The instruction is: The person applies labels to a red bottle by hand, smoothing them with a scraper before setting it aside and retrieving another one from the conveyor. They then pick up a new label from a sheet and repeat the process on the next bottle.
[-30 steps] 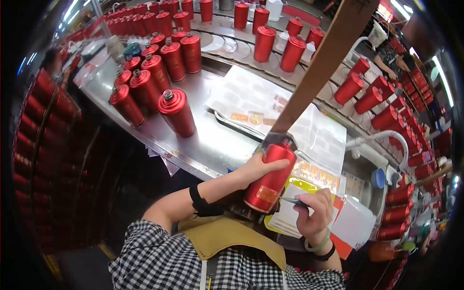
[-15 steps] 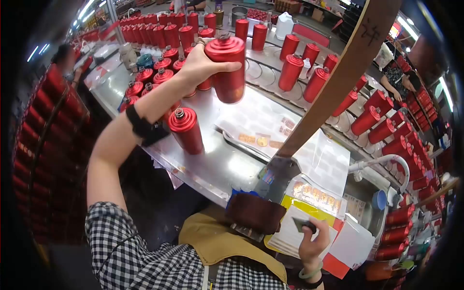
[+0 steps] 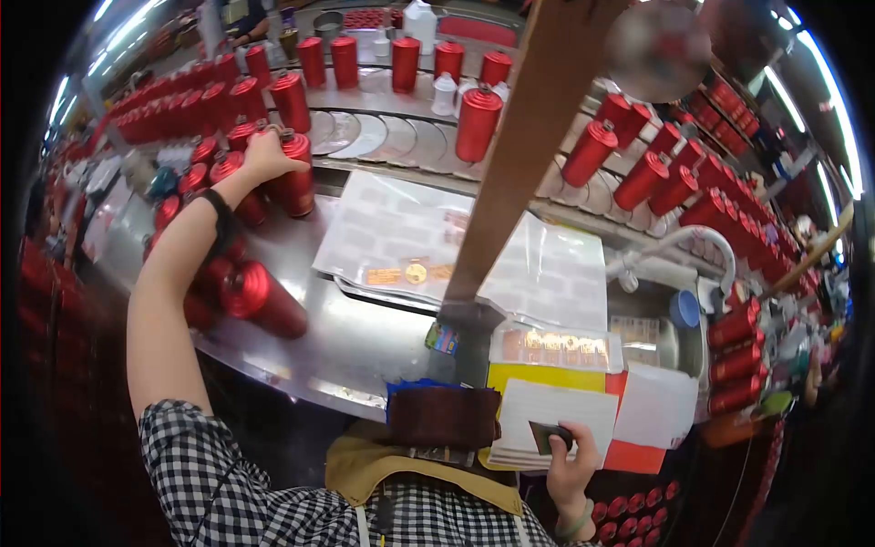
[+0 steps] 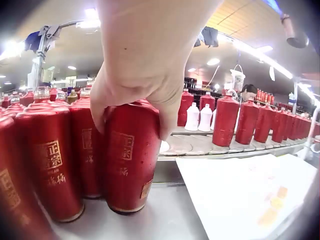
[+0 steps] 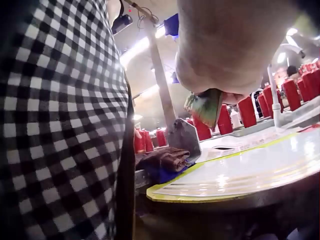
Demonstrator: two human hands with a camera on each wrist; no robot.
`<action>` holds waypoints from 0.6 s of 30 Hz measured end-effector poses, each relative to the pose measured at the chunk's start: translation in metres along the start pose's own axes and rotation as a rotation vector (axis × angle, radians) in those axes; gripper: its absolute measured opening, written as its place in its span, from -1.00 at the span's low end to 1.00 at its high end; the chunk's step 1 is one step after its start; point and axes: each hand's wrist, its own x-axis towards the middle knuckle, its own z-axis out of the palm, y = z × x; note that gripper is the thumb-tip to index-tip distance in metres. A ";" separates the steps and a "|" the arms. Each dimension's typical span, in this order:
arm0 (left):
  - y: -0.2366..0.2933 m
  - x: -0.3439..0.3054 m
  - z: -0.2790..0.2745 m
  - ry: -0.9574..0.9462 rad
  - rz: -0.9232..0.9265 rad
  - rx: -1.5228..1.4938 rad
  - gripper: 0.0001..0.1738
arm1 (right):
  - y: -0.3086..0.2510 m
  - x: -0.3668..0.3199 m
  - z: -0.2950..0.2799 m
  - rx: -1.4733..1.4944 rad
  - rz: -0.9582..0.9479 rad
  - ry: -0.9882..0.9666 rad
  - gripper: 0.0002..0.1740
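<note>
My left hand [image 3: 267, 157] grips a red bottle [image 3: 296, 187] by its upper part, among other red bottles at the far left. In the left wrist view, fingers and thumb straddle the shoulder of this bottle [image 4: 131, 155], which is upright with its base at the metal table. Gold lettering marks its side. My right hand [image 3: 574, 463] pinches a small flat blade-like tool [image 3: 547, 436] over a stack of white sheets [image 3: 519, 410]. The right wrist view shows the tool's greenish plate [image 5: 206, 107] jutting below the hand.
A brown padded rest [image 3: 442, 417] lies at the table's front edge, beside an upright wooden post [image 3: 510, 155]. White label sheets [image 3: 392, 223] cover the middle of the metal table [image 3: 342, 351]. Behind runs a conveyor [image 3: 383, 137] carrying red bottles. A sink tap [image 3: 674, 242] stands right.
The left hand lifted the red bottle off the padded rest, carried it up and left, and lowered it among the other bottles. The right hand drew back slightly with its tool.
</note>
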 end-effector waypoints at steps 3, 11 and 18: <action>-0.006 0.005 0.009 0.012 -0.037 -0.057 0.16 | -0.006 0.004 0.003 0.071 -0.096 -0.039 -0.73; 0.001 -0.049 -0.049 -0.038 0.006 -0.277 -0.02 | -0.011 0.009 0.008 0.159 -0.120 -0.103 -0.72; 0.020 -0.223 -0.110 -0.226 0.112 -0.483 0.05 | -0.009 -0.002 0.013 0.228 -0.115 -0.121 -0.74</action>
